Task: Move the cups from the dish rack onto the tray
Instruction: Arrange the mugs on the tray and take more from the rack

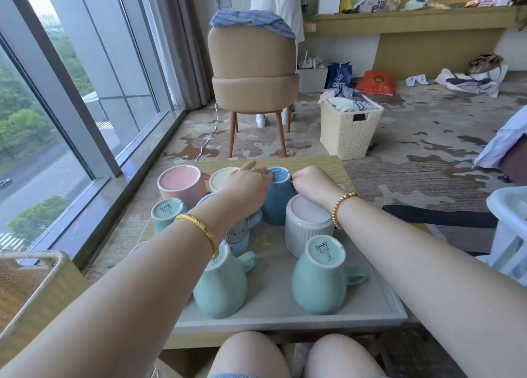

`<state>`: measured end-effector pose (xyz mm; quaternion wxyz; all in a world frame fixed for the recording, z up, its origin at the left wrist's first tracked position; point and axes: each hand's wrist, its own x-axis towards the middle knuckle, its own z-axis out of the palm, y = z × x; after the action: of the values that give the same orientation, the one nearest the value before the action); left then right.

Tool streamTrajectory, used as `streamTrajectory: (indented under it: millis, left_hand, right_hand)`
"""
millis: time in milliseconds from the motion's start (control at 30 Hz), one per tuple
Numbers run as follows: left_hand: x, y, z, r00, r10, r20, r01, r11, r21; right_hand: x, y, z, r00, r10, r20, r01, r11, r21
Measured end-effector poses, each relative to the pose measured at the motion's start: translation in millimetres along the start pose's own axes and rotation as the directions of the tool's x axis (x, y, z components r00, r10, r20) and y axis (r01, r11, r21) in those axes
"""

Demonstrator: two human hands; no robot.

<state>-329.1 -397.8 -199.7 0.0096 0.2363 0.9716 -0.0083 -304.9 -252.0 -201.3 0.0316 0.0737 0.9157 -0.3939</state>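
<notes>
Both hands meet on the dark blue cup [278, 197] at the far end of the tray [285, 317]: the left hand [246, 182] curls its fingers over the upturned base, and the right hand [309, 182] closes against the side near the rim of that base, probably steadying the cup while it is set down mouth-down between its neighbours. The two-handed hold looks like care in a tight spot, since the blue cup stands just beside the white ribbed cup [308, 229] and near the cream cup [224, 178]. Around it the tray carries other inverted cups: a pink cup [181, 183], a small teal cup [166, 212], a printed pale blue cup [238, 235] partly hidden by the left forearm, and two teal mugs [319, 277] nearest the person. The tray rests on the tabletop [313, 163]. A white rack [510, 235] at the right edge may be the dish rack; its contents cannot be seen
</notes>
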Motion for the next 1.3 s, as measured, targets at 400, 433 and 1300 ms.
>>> streamTrajectory:
  millis: [400,433,1300]
  left_hand:
    - [15.9,18.5,-6.4,1.0,0.004,0.016,-0.001,0.985,-0.175]
    - [16.9,19.7,-5.3,1.0,0.002,0.019,0.001,0.986,-0.17]
    - [-23.7,56.8,5.1,0.985,-0.047,-0.164,-0.039,0.876,-0.481]
  right_hand:
    - [5.1,11.1,-1.1,0.998,-0.048,0.035,0.045,0.994,0.1]
    - [4.9,13.5,1.3,0.999,-0.038,-0.012,0.039,0.992,0.12]
    - [-53.0,40.2,-5.3,0.903,0.094,-0.419,-0.029,0.987,0.158]
